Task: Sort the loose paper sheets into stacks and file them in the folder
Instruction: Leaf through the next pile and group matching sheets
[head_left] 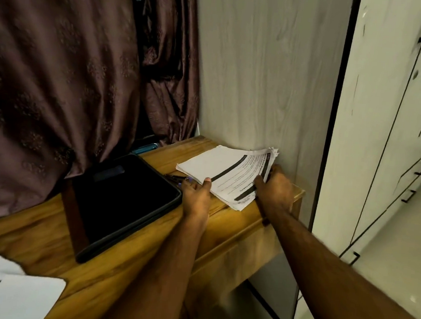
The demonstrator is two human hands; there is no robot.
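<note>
While both your hands clasp the paper stack (228, 172) on the counter (146, 262):
Left hand (196, 193) pinches its near edge; right hand (275, 187) grips its right side beside the black folder (123, 202).

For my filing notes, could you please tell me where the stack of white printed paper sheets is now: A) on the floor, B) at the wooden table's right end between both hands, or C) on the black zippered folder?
B: the stack of white printed paper sheets lies at the wooden table's right end, the left hand and right hand gripping its edges.
</note>
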